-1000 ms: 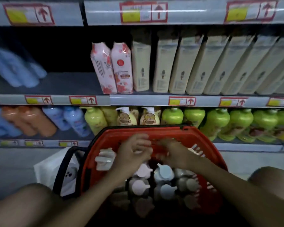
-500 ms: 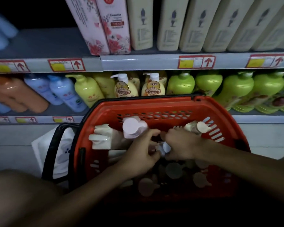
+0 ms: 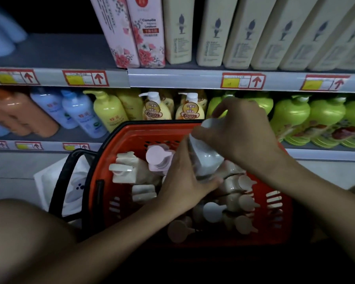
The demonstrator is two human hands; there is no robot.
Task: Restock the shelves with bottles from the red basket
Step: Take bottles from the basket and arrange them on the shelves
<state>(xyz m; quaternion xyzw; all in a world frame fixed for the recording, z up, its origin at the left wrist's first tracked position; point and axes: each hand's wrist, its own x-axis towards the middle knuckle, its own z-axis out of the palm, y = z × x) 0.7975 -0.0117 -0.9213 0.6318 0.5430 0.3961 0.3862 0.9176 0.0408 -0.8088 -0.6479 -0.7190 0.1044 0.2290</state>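
While the white bottle (image 3: pixel 205 154) sits tilted above the red basket (image 3: pixel 131 138), its cap end pointing up toward the shelf and its base still down among the others, I count it as only half lifted. My left hand (image 3: pixel 184 181) wraps the lower body, fingers curled around it and closed firmly; my right hand (image 3: pixel 240 132) covers the neck and pump, fingers folded over the top, though from this angle I cannot tell exactly how they sit on the cap.

I judge it a full pump bottle, so fairly heavy for its size, with stiff plastic walls that won't give under a squeeze. The smooth surface looks slippery, so I'd keep the load in the palm around the body and use the upper hand only to steer. Pulling by the pump head seems risky, as it may twist or pop.

Around it the basket is still crowded: beige pump bottles (image 3: pixel 242 201) packed close at the right and front, a pink-capped one (image 3: pixel 158 158) just beside my left hand, and cream ones (image 3: pixel 127 171) at the left. Lifting straight up should avoid snagging neighbouring nozzles.

Beyond the rim, the lower shelf (image 3: pixel 78 138) holds yellow and green bottles (image 3: pixel 291 117); the shelf above carries tall cream packs (image 3: pixel 213 31), with a bare stretch at the left.
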